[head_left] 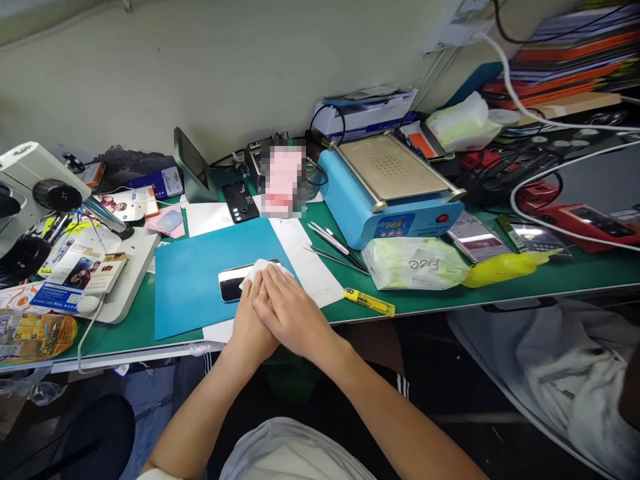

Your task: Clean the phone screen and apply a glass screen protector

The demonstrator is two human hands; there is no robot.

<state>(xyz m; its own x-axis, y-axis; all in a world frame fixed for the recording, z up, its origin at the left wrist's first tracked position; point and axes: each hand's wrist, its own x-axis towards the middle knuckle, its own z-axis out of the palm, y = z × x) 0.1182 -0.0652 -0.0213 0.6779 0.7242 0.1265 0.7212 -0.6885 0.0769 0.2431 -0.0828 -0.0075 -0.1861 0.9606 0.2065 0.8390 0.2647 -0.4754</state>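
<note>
A dark phone (pixel 229 284) lies flat on a blue mat (pixel 190 287) near the bench's front edge. A white cloth (pixel 260 268) covers the phone's right end. My right hand (pixel 290 312) lies flat on the cloth with its fingers stretched out together. My left hand (pixel 247 317) sits just beside and partly under it, fingers pointing at the cloth and touching the phone's near edge. Much of the left hand's fingers is hidden by the right hand.
A blue heating-plate machine (pixel 395 193) stands behind on the right, with tweezers (pixel 333 243), a yellow knife (pixel 369 302) and a plastic bag (pixel 415 263) in front of it. A microscope (pixel 35 187) and packaging crowd the left. Cables and red devices (pixel 585 223) fill the far right.
</note>
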